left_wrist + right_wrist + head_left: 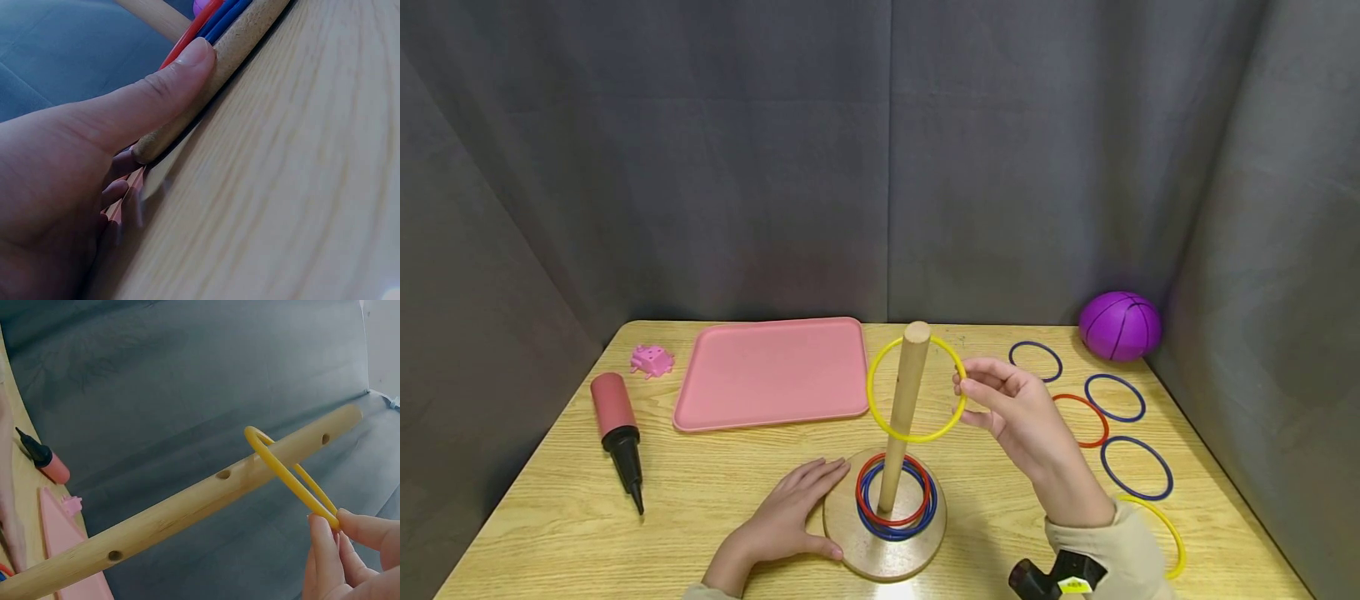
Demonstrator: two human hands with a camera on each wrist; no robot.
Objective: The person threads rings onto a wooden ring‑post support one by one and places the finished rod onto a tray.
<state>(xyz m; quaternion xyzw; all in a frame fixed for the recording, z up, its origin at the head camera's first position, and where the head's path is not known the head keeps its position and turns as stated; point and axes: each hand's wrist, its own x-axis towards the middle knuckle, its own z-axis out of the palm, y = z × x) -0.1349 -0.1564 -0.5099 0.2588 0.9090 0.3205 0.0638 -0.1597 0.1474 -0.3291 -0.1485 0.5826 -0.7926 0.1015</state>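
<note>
My right hand [1018,417] pinches the right side of a yellow ring [871,392] between thumb and fingertips. That ring circles the wooden post [908,383] near its top; the right wrist view shows the post passing through it, with several small holes along the wood. Lower down, a red ring [858,492] lies over blue rings [891,537] around the foot of the post, on the round wooden base [887,565]. At the base's left edge rests my left hand [786,517], fingers extended along the far side and thumb [197,56] against the near rim.
On the right lie several loose blue rings [1171,477], a red one [1107,427] and a yellow one [1181,550], partly behind my sleeve. A purple ball [1120,327] sits behind them. Leftward are a pink tray [775,371], a hand pump [613,408] and a pink toy [652,361].
</note>
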